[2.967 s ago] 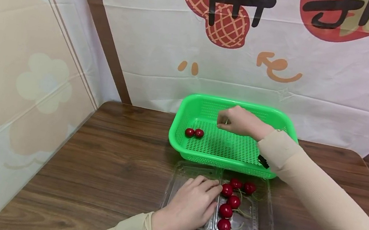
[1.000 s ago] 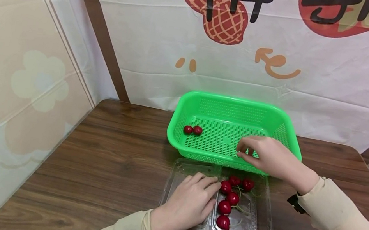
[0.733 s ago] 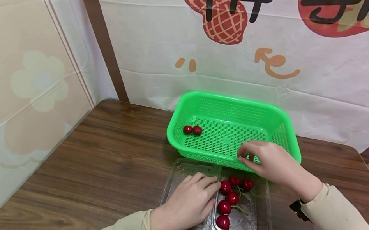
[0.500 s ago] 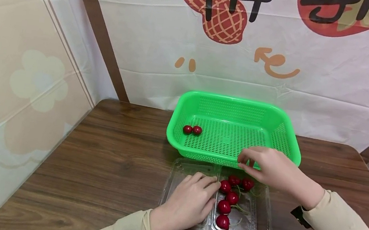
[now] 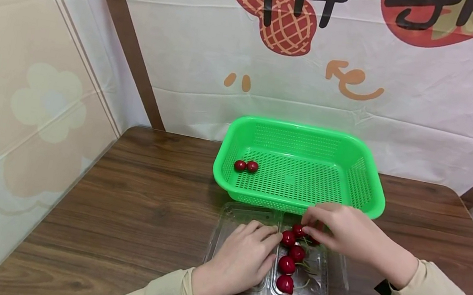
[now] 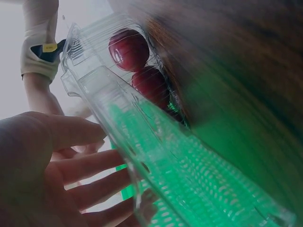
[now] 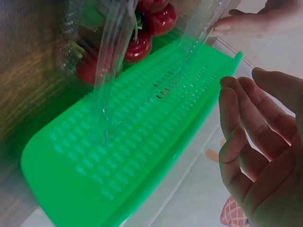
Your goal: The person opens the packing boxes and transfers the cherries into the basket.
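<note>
Red cherries [image 5: 286, 264] with green stems lie along the left side of a clear plastic clamshell box [image 5: 317, 285]. My left hand [image 5: 241, 259] rests on its opened lid [image 5: 224, 231], fingers relaxed and spread, as the left wrist view also shows. Over the far end of the box hovers my right hand [image 5: 347, 231], its bent fingers partly covering the farthest cherries. In the right wrist view, that hand [image 7: 265, 142] has thumb and fingertips apart and nothing between them. Two more cherries [image 5: 246, 166] sit side by side in a green perforated basket [image 5: 299, 184].
The basket stands directly behind the box, near the table's far edge. A brown wood-grain table [image 5: 135, 219] extends to both sides. Behind it hangs a printed white cloth [image 5: 204, 52], with another pale flowered panel [image 5: 53, 96] on the left.
My right hand has come from above the basket, moved right and toward me, and lowered to the far cherries in the box. The left hand stays on the lid.
</note>
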The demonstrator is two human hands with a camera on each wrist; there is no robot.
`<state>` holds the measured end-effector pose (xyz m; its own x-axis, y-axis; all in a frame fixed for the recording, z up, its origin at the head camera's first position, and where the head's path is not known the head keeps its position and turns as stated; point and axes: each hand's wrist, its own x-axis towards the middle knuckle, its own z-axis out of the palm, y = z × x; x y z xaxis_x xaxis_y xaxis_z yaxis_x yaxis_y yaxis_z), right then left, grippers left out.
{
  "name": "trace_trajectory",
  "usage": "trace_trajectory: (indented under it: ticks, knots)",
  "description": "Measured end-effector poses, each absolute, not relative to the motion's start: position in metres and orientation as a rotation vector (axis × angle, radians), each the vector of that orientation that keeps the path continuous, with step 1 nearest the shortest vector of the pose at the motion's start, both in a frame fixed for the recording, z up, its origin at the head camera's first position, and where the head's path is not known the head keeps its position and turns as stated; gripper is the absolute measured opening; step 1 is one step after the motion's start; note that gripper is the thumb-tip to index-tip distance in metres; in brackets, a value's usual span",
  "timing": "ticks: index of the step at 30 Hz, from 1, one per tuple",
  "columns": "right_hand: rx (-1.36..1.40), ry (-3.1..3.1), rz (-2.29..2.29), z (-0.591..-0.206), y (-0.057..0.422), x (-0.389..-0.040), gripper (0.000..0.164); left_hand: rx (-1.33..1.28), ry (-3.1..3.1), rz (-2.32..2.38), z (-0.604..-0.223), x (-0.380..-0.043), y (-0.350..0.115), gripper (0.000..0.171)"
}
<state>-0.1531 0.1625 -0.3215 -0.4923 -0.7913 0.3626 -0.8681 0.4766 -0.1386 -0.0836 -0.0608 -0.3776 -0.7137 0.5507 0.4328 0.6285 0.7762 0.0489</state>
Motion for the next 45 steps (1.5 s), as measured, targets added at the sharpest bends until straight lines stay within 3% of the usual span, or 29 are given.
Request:
trace_trajectory:
  ticks: [29, 45]
  knots:
    - [1.485, -2.594, 0.489, -0.357, 0.154, -0.133, 0.006, -0.892, -2.588, -0.251, -0.378, -0.083, -0.06, 0.033]
    - [1.563, -2.636, 0.534, -0.368, 0.143, -0.13, 0.014, -0.892, -2.584, -0.249, -0.379, -0.084, -0.06, 0.032]
